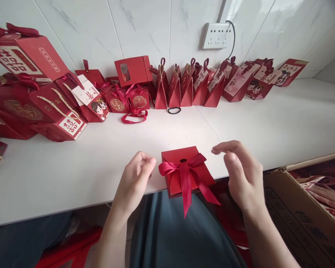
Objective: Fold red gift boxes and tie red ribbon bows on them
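A small red gift box with a dark round hole in its top sits at the table's front edge, slightly overhanging it. Tied on top is a crimson ribbon bow, its two tails draping over the near side. My left hand is just left of the box, apart from it, with fingers curled in and the thumb laid against them; I see nothing in it. To the right, my right hand hovers clear of the box, thumb and forefinger apart and nothing between them.
Several red gift boxes line the wall. More boxes are stacked at left. A ribbon loop and a black hair tie lie on the table. A cardboard carton stands right, below a wall socket.
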A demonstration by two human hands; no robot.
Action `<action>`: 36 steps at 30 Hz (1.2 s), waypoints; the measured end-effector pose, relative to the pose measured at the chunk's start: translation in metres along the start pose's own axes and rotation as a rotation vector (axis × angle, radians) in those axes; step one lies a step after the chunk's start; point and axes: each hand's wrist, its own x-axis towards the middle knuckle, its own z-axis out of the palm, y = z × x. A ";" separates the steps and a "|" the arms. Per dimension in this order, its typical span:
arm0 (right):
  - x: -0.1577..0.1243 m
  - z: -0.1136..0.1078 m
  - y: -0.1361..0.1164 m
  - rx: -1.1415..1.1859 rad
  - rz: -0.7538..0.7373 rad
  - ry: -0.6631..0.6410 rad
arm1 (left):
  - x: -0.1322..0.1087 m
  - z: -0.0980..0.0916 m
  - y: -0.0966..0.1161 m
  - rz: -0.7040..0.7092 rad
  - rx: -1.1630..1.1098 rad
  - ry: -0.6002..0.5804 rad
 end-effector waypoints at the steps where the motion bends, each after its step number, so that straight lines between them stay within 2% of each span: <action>1: 0.002 -0.002 0.004 -0.031 0.093 -0.020 | -0.002 0.000 0.001 -0.030 0.046 -0.028; 3: 0.005 -0.001 0.012 -0.057 0.244 -0.158 | -0.005 0.002 0.003 -0.070 0.085 -0.093; 5: 0.006 0.004 0.017 0.018 0.329 -0.294 | -0.005 0.005 0.004 -0.087 0.057 -0.112; 8: 0.004 0.012 0.020 0.216 0.378 -0.351 | -0.004 0.012 -0.001 -0.087 -0.037 -0.123; 11: 0.000 0.017 0.020 0.380 0.382 -0.314 | -0.005 0.018 -0.010 -0.050 -0.157 -0.114; 14: -0.002 0.021 0.021 0.498 0.378 -0.248 | -0.006 0.025 -0.018 0.006 -0.211 -0.054; 20: -0.004 0.028 0.032 0.623 0.363 -0.168 | -0.003 0.032 -0.023 0.082 -0.153 0.019; 29: -0.007 0.037 0.035 0.804 0.413 -0.127 | 0.000 0.035 -0.029 0.105 -0.161 0.043; 33: -0.002 0.028 0.039 0.705 0.435 -0.176 | 0.002 0.028 -0.026 0.108 -0.117 -0.003; 36: -0.005 0.011 0.034 0.489 0.242 -0.043 | 0.005 0.019 -0.016 0.193 -0.036 0.068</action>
